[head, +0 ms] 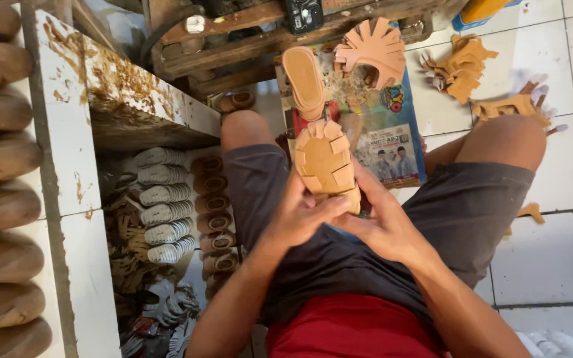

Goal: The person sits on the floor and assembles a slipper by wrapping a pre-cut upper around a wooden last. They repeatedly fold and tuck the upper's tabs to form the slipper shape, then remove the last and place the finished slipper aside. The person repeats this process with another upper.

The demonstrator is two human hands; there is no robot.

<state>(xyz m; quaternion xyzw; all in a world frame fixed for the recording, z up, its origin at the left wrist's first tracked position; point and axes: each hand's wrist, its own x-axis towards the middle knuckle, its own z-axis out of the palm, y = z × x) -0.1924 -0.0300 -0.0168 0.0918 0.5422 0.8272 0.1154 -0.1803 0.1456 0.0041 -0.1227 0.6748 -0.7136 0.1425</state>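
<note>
Tan sandal upper pressed between left hand, right hand; grip seemingly firm.

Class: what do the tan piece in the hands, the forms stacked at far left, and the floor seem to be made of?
Tan piece: probably leather or a leather-like sheet, matte; its notched edges fold flat over a shoe form.
Forms: look like wood, brown, worn and dull.
Floor: glazed white tile, with grout lines and a slight sheen.

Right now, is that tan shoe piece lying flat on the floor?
No. Both hands, left hand and right hand, hold the tan shoe piece up over the person's lap, above the tiled floor.
</note>
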